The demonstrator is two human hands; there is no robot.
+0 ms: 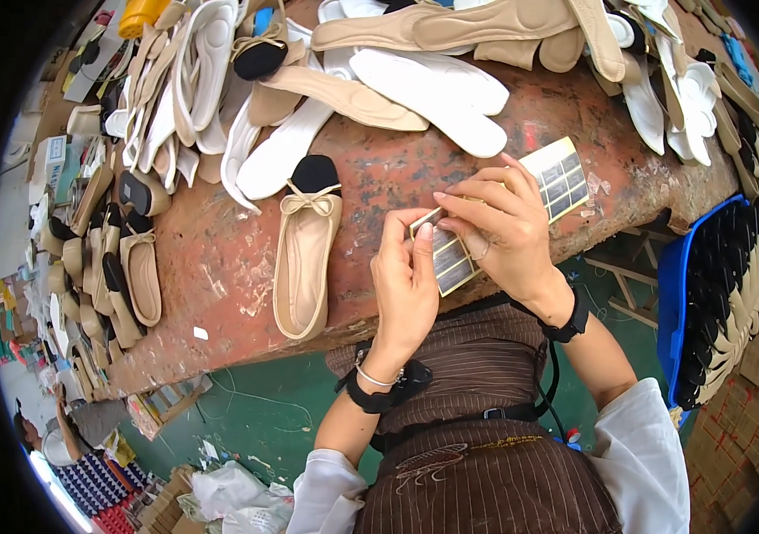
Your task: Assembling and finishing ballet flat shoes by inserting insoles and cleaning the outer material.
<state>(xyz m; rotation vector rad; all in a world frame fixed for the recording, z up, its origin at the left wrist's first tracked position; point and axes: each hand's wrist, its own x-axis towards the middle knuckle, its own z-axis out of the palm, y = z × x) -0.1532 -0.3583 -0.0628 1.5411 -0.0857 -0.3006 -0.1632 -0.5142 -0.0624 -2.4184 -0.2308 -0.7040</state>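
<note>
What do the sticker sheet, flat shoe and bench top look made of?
Sticker sheet: glossy paper or film, likely; sheen, pale grid backing. Flat shoe: smooth beige leather or synthetic, black toe cap, bow; can't tell which. Bench top: hard, worn reddish-brown coating, pale scuffs; base material unclear.

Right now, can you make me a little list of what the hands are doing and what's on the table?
left hand: pinches the lower edge of a sticker sheet
right hand: fingers on the top of the same sheet
second sheet: flat on the table, behind the right hand
nearest shoe: beige flat, black toe, bow
table: worn reddish top
back of table: piles of white and beige insoles
</note>
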